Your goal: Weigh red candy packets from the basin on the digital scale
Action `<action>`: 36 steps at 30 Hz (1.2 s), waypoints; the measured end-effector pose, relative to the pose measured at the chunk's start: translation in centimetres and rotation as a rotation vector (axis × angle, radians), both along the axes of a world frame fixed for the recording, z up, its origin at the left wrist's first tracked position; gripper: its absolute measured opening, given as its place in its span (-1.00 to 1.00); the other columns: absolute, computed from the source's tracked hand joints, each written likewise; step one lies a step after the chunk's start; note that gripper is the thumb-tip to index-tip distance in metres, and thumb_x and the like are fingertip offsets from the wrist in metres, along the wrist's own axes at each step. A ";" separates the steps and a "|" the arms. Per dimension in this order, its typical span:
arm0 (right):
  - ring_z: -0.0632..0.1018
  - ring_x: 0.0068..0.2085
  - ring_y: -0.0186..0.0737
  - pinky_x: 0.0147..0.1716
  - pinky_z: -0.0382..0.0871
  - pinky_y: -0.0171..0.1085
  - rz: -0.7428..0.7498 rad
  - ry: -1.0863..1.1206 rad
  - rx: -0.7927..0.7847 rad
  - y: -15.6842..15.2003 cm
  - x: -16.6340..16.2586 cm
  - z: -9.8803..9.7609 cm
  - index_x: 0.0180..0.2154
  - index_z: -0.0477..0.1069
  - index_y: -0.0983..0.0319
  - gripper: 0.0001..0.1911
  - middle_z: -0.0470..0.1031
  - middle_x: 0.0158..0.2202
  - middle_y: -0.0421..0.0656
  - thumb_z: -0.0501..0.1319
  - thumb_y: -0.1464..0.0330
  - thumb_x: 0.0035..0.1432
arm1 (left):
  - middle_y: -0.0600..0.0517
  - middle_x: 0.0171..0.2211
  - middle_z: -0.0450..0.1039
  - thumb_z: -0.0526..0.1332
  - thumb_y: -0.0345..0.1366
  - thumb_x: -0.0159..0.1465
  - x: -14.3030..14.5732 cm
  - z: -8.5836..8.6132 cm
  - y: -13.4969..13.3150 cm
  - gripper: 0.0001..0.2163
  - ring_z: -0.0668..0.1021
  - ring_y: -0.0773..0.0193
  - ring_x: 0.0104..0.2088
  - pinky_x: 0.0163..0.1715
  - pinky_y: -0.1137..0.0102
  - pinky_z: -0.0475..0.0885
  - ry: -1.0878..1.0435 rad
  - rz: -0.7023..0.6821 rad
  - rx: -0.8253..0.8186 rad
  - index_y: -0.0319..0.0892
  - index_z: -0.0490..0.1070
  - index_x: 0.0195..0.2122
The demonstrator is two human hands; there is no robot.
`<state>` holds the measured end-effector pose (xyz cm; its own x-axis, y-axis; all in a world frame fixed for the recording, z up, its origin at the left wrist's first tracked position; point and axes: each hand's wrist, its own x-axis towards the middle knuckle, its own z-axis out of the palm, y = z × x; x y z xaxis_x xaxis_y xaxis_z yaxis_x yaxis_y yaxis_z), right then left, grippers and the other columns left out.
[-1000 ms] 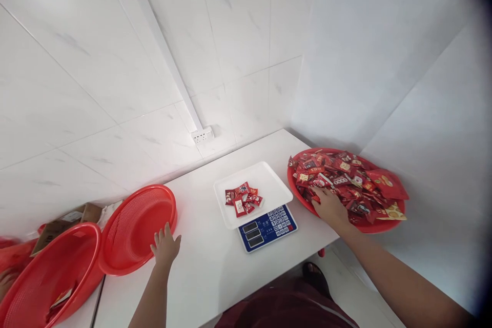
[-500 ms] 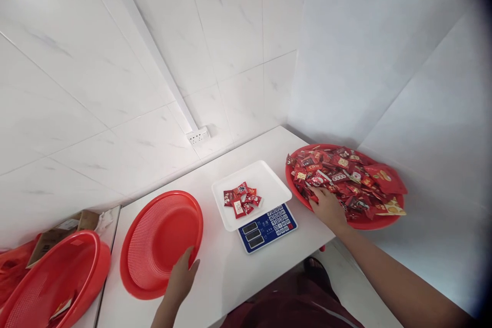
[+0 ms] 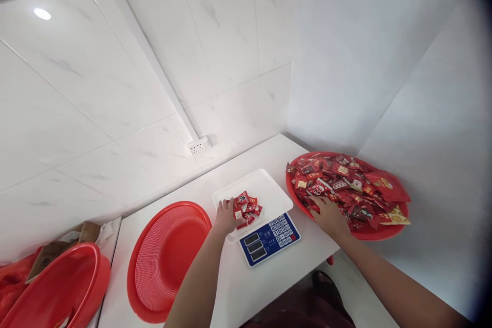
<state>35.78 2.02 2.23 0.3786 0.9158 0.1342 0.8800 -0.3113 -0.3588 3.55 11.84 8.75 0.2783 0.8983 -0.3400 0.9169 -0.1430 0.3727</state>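
Note:
My left hand [image 3: 226, 219] is over the left side of a white scale tray [image 3: 265, 189], fingers stretched out and touching a small pile of red snack packets [image 3: 251, 208]. It partly covers the packets nearest to it. My right hand [image 3: 329, 215] rests at the near left edge of a red basket [image 3: 374, 236] heaped with wrapped snacks [image 3: 340, 184]. Its fingers and thumb are apart among the packets, their tips partly hidden. Under the tray is a scale with a blue keypad panel [image 3: 269, 240].
A red perforated basket [image 3: 148, 266] stands left of the scale on the white table [image 3: 238, 287], partly behind my left forearm. Farther left are another red basket [image 3: 94, 271] and a cardboard box [image 3: 48, 253]. A socket strip [image 3: 199, 145] is on the tiled wall behind.
My left hand has moved from the perforated basket's rim rightward and up to the packets on the tray. My right hand stays at the full basket. The view has tilted slightly upward.

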 end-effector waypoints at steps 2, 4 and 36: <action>0.40 -0.08 -0.05 -0.14 0.30 -0.16 -0.002 0.017 -0.002 0.0 0.0 -0.1 0.00 0.35 0.21 -0.58 0.39 -0.04 -0.03 0.00 0.33 0.11 | -0.18 0.25 0.00 0.28 -0.14 -0.03 0.1 -0.1 0.5 -0.21 -0.05 -0.09 0.26 0.18 0.15 -0.06 0.031 -0.031 -0.005 -0.20 0.01 0.22; 0.39 -0.06 -0.05 -0.12 0.29 -0.15 0.002 0.033 0.001 0.0 0.1 -0.1 0.00 0.35 0.22 -0.58 0.38 -0.04 -0.02 -0.01 0.33 0.12 | -0.14 0.20 0.10 0.25 -0.21 0.01 0.3 -0.1 0.5 -0.30 0.09 0.00 0.22 0.14 0.23 0.05 0.046 -0.041 0.003 -0.16 0.06 0.19; 0.42 -0.10 -0.06 -0.15 0.33 -0.14 0.027 0.070 0.092 0.3 0.6 -1.1 -0.06 0.38 0.22 -0.62 0.42 -0.11 -0.03 0.01 0.34 0.09 | -0.02 0.32 -0.31 0.10 0.04 0.15 2.8 -1.0 -1.5 -0.36 -0.25 -0.02 0.28 0.20 0.01 -0.21 -0.053 -0.293 0.268 0.05 -0.03 0.24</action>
